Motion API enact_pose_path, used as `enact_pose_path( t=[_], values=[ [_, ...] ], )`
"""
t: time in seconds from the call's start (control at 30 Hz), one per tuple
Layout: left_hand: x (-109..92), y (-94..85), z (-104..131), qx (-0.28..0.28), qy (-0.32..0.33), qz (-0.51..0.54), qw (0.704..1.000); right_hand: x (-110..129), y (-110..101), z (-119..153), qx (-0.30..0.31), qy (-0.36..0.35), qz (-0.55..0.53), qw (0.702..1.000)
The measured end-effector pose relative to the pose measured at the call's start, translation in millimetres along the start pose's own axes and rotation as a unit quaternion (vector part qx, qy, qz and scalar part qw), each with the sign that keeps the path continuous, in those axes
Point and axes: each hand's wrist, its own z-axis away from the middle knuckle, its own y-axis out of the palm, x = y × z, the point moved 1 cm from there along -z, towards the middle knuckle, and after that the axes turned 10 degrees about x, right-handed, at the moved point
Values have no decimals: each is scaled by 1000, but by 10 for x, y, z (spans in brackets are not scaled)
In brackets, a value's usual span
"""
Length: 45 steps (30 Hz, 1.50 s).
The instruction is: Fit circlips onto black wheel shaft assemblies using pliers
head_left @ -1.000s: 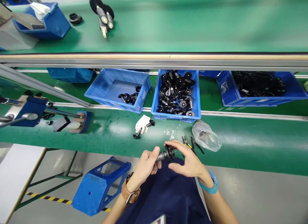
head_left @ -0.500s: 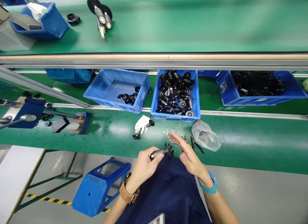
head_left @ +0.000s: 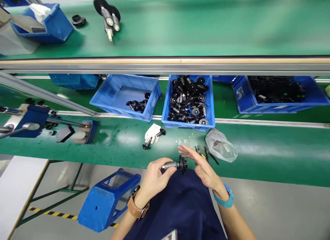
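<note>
Between finger and thumb, my left hand (head_left: 157, 174) grips the grey shaft of a rotor with a black disc end (head_left: 182, 165); it lies nearly level, disc end to the right. Beside that disc, my right hand (head_left: 202, 166) is open, its fingers stretched out close to the black end; whether it touches cannot be made out. Small white rings (head_left: 179, 142) lie scattered on the green bench just beyond the fingers. Two pairs of pliers (head_left: 211, 155) rest partly behind my right hand. A white glove (head_left: 152, 132) lies farther left with two similar rotor parts around it.
A blue bin (head_left: 165, 119) full of black rotor parts stands behind the rings, next to a blue bin (head_left: 121, 111) with several parts. A clear plastic bag (head_left: 221, 147) sits to the right. A blue press (head_left: 33, 121) stands left, a blue stool (head_left: 99, 205) below. A shelf (head_left: 206, 30) crosses above.
My right hand has shifted slightly left and down beside the disc end. The rotor part has turned in my left hand, so its disc now faces more squarely to the right.
</note>
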Motion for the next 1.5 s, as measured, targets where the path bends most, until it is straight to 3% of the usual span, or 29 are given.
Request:
enact_pose_path(
  t=[0.07, 0.13, 0.23, 0.37, 0.57, 0.63, 0.7, 0.8, 0.97, 1.07, 1.13, 1.23, 1.3, 1.4, 1.5],
  values=[
    [-2, -1, 4, 1, 9, 5, 1000, -11, -5, 13, 14, 34, 28, 999],
    [-8, 1, 9, 4, 19, 7, 1000, -41, -19, 25, 25, 112, 70, 991],
    [-15, 5, 12, 2, 27, -3, 1000, -77, -40, 38, 3, 170, 83, 982],
    [-6, 5, 9, 1, 28, -11, 1000, -6, -38, 58, -58, 94, 74, 991],
    [13, -13, 8, 0, 41, -3, 999, 150, 26, 118, -36, -37, 73, 996],
    [13, -21, 10, 0, 55, 1, 998, 75, 17, 123, -14, -1, 112, 994],
    [12, -30, 12, 4, 66, 7, 998, -38, -17, 117, -4, 86, 158, 984],
    [12, -45, 10, -1, 64, 0, 998, -94, -70, 117, -27, 150, 155, 976],
    [20, -60, 4, -11, 59, -6, 998, 203, -31, 147, -82, 27, 142, 986],
    [21, -70, 11, -16, 75, -9, 997, 220, 32, 137, -35, -27, 161, 986],
    [19, -81, 21, -22, 88, -17, 996, 96, 37, 109, -11, 35, 182, 983],
    [9, -96, 35, -34, 103, -42, 993, -45, 7, 85, -27, 147, 182, 972],
    [2, -98, 40, -37, 109, -63, 991, 15, 12, 99, -57, 125, 174, 975],
    [-5, -89, 43, -38, 114, -78, 990, 217, 70, 145, -102, 22, 185, 977],
    [-13, -81, 45, -34, 124, -81, 988, 237, 120, 162, -62, -80, 218, 971]
  ],
)
